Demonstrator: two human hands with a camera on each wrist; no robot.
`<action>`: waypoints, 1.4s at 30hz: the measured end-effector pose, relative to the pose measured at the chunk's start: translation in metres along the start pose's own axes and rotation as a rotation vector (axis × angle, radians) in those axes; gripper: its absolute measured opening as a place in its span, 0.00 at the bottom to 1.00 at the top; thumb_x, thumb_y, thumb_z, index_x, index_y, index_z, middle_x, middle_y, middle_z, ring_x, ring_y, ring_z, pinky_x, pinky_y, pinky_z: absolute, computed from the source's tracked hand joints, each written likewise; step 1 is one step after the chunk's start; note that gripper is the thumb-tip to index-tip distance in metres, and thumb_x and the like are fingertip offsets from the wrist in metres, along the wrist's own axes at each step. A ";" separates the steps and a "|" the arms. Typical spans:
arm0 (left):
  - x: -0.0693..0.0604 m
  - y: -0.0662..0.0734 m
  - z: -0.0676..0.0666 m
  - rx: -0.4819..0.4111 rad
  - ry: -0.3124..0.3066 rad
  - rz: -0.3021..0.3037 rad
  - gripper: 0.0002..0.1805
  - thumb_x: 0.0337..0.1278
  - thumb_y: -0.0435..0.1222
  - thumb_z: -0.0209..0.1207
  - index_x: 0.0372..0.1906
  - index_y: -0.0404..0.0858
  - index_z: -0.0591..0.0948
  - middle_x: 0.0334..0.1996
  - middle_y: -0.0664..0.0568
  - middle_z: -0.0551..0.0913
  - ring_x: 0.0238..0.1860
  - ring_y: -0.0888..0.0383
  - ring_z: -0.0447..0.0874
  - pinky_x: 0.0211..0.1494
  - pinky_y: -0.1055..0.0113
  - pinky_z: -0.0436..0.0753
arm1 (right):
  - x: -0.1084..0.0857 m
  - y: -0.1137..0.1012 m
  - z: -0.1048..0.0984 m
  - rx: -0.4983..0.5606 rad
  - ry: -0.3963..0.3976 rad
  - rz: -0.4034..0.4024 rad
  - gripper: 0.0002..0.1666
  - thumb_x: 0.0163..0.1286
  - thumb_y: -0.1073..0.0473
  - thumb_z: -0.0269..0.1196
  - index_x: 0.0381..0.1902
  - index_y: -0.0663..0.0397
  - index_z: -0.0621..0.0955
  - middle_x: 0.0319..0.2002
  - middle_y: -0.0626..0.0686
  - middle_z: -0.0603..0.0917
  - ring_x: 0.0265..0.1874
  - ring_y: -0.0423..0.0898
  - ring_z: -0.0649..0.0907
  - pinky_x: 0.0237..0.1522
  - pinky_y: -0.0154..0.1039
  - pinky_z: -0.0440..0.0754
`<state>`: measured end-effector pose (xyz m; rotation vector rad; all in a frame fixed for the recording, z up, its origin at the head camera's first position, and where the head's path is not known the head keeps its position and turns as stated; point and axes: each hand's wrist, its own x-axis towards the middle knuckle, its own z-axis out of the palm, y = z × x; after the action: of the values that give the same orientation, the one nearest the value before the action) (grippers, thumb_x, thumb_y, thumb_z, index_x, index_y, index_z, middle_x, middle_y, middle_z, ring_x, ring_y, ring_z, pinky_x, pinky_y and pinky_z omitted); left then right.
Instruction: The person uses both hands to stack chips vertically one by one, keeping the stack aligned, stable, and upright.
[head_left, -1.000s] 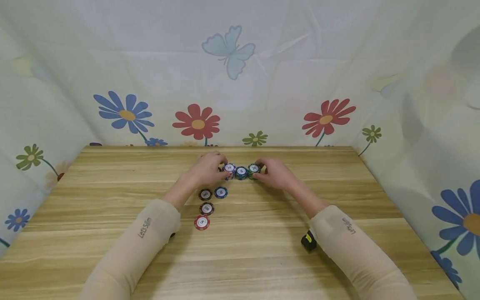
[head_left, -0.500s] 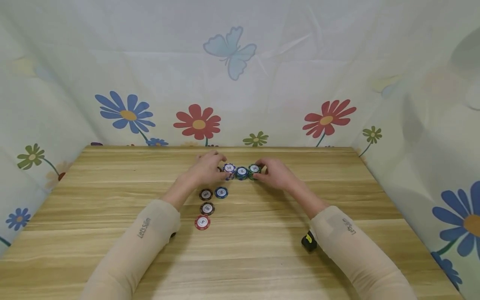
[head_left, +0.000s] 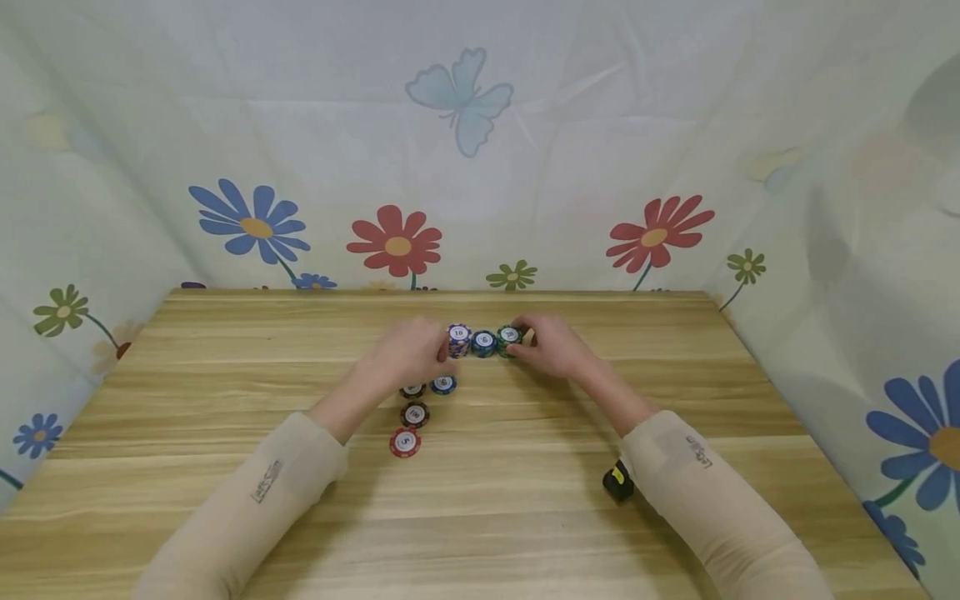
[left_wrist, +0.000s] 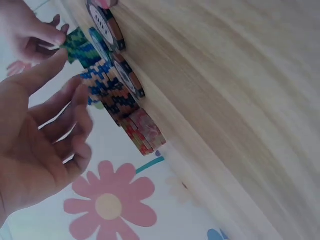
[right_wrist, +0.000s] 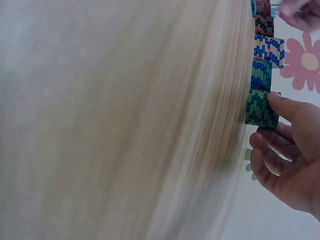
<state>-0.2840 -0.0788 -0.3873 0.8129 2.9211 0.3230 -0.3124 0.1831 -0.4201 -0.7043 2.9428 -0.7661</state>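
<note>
Poker chips stand in a row of stacks near the table's back edge. My right hand point(head_left: 555, 346) pinches the green stack point(right_wrist: 262, 109) at the row's right end between thumb and fingers. Beside it stand a blue-green stack point(head_left: 483, 342) and a purple-blue stack marked 10 point(head_left: 459, 340). My left hand point(head_left: 408, 354) hovers just left of the purple-blue stack, fingers loosely bent and holding nothing in the left wrist view. It hides a black-orange stack point(left_wrist: 120, 104) and a red stack point(left_wrist: 144, 131) from the head view.
Loose chips lie in front of the row: a blue one point(head_left: 443, 383), a red one point(head_left: 405, 442) and two black ones, one point(head_left: 414, 414) fully visible. A black object with a yellow mark point(head_left: 618, 482) sits by the right sleeve. Flowered cloth point(head_left: 465, 183) hangs behind the table.
My left hand has let go of the purple-blue stack and drawn back toward me, partly over a loose black chip. The right hand stays on the green stack.
</note>
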 end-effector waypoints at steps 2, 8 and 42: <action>-0.002 0.001 0.002 0.027 -0.057 -0.004 0.20 0.58 0.49 0.73 0.20 0.44 0.79 0.19 0.57 0.77 0.21 0.59 0.73 0.27 0.65 0.71 | 0.000 0.001 0.000 0.001 0.004 0.003 0.21 0.71 0.56 0.70 0.55 0.64 0.82 0.48 0.59 0.86 0.37 0.48 0.85 0.43 0.46 0.82; -0.005 0.002 0.010 0.064 -0.126 -0.018 0.22 0.52 0.50 0.76 0.23 0.42 0.78 0.23 0.54 0.76 0.24 0.58 0.72 0.29 0.63 0.73 | -0.001 -0.001 -0.001 -0.008 -0.003 0.006 0.22 0.70 0.56 0.70 0.56 0.64 0.82 0.48 0.59 0.86 0.38 0.48 0.85 0.43 0.47 0.82; -0.003 0.006 0.011 0.087 -0.120 0.055 0.20 0.53 0.43 0.68 0.17 0.46 0.70 0.19 0.58 0.62 0.22 0.61 0.61 0.24 0.65 0.62 | 0.001 -0.001 0.001 0.011 -0.026 0.063 0.26 0.72 0.50 0.68 0.59 0.61 0.80 0.49 0.57 0.84 0.39 0.47 0.82 0.42 0.43 0.80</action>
<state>-0.2772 -0.0730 -0.3961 0.8933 2.8217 0.1460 -0.3129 0.1817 -0.4202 -0.6122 2.9199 -0.7615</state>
